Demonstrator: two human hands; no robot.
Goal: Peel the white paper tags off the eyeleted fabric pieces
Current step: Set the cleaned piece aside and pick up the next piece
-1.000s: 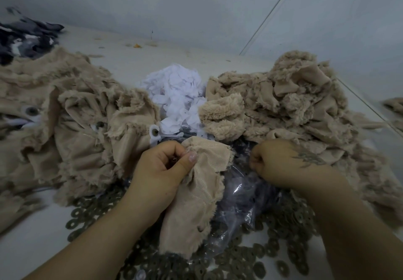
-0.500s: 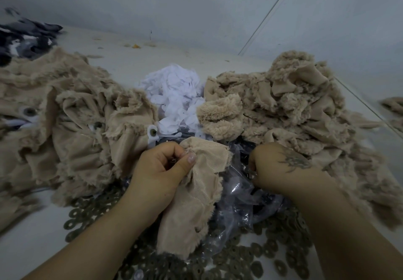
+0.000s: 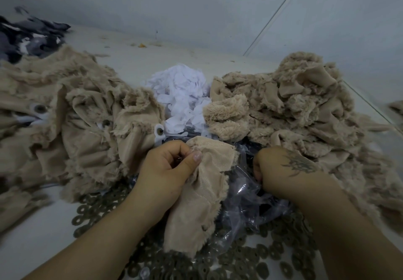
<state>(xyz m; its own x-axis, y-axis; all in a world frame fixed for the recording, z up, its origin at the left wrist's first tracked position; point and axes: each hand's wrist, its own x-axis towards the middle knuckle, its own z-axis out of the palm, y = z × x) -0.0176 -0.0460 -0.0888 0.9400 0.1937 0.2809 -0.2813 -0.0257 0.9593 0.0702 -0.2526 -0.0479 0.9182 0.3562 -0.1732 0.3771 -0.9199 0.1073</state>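
My left hand (image 3: 168,170) grips a beige fabric piece (image 3: 196,203) near its top edge, thumb pressed on the cloth; the piece hangs down toward me. My right hand (image 3: 281,170) is curled with its fingers tucked down into a crumpled clear plastic bag (image 3: 246,194); what they hold is hidden. Behind the hands lies a heap of peeled white paper tags (image 3: 181,96). A pile of beige fabric pieces (image 3: 72,127) with metal eyelets and white tags fills the left. One tagged eyelet (image 3: 159,131) shows just above my left hand.
Another heap of beige fleecy pieces (image 3: 294,116) fills the right. Several dark ring-shaped washers (image 3: 250,260) are scattered on the white table around and under my forearms. Dark patterned cloth (image 3: 28,37) lies at the far left. A pale wall rises behind.
My right hand has moved down and toward me, deeper into the plastic bag. My left hand and the fabric piece have barely moved.
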